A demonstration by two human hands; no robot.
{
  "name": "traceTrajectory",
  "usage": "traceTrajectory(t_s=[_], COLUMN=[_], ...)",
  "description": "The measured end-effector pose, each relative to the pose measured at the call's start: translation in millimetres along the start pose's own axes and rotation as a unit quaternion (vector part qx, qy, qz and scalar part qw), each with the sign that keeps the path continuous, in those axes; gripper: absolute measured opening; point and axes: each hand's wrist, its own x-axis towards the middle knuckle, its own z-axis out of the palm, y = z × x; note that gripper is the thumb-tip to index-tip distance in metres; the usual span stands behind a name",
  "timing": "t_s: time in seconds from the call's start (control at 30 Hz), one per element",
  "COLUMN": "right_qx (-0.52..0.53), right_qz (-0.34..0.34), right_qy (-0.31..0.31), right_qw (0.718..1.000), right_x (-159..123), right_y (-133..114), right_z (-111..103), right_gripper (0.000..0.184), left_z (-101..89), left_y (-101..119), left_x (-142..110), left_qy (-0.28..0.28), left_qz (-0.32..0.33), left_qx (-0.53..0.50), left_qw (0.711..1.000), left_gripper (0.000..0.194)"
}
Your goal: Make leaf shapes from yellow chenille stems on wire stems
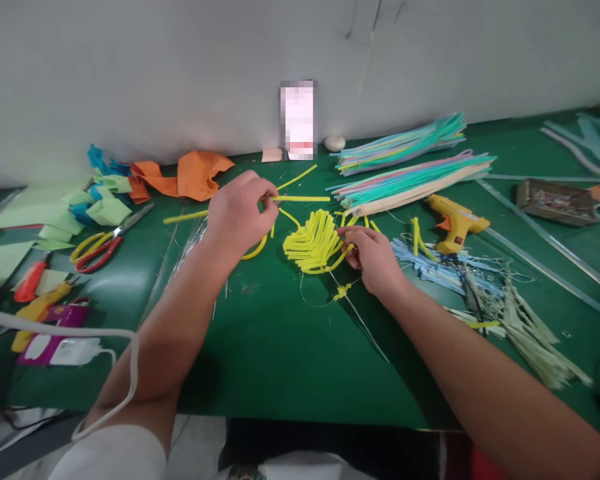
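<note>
A woven bundle of yellow pipe cleaners [314,244] lies on the green table [280,360]. My right hand [373,257] pinches its right edge, fingers closed on the strands. My left hand [243,213] is raised just left of the bundle, fingers pinched on a single yellow pipe cleaner [303,199] that sticks out to the right. A thin wire with a yellow knot [343,291] trails from the bundle toward me.
Stacks of pastel pipe cleaners [410,175] lie at the back right, with a yellow glue gun [455,223] beside them. Scissors [105,243], orange and green paper scraps [180,175] and tools sit at the left. Straw-coloured strands [525,327] lie at the right.
</note>
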Motion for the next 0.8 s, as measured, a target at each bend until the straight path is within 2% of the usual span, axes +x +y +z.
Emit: traceTrajectory(t_s=[0.17, 0.27, 0.33, 0.43, 0.5, 0.57, 0.63, 0.67, 0.8], right_qx=[0.011, 0.045, 0.066, 0.078, 0.067, 0.051, 0.05, 0.059, 0.149], right_qz=[0.02, 0.027, 0.027, 0.023, 0.026, 0.029, 0.027, 0.026, 0.036], right_qy=[0.007, 0.025, 0.037, 0.042, 0.032, 0.025, 0.03, 0.034, 0.041], right_qw=[1.0, 0.998, 0.997, 0.996, 0.997, 0.998, 0.998, 0.997, 0.987], right_x=[-3.0, -1.5, 0.2, 2.1, 2.3, 1.9, 1.6, 1.8, 4.4], right_y=[-2.5, 0.2, 1.4, 1.8, 1.8, 2.1, 2.6, 2.7, 2.3], right_z=[-0.1, -1.2, -2.2, -3.2, -3.3, -3.0, -3.0, -3.3, -6.0], right_gripper=[0.021, 0.019, 0.018, 0.02, 0.024, 0.027, 0.028, 0.027, 0.025], left_z=[-28.1, -38.8, -43.4, -48.5, -50.5, -49.1, -42.1, -36.1, -1.8], left_y=[8.8, 8.4, 8.7, 10.4, 11.0, 10.2, 8.1, 6.6, -0.6], left_x=[-3.6, -4.4, -5.4, -5.2, -3.3, -0.9, 0.7, 1.0, -1.6], left_qy=[-0.109, -0.121, -0.086, 0.048, 0.159, 0.234, 0.258, 0.259, 0.269], left_qz=[-0.021, -0.023, -0.023, -0.038, -0.053, -0.068, -0.091, -0.108, -0.183], left_qx=[-0.051, -0.094, -0.141, -0.239, -0.324, -0.422, -0.503, -0.526, -0.564], left_qw=[0.993, 0.988, 0.986, 0.969, 0.931, 0.873, 0.82, 0.803, 0.759], left_gripper=[0.008, 0.008, 0.007, 0.004, 0.003, 0.006, 0.013, 0.016, 0.02])
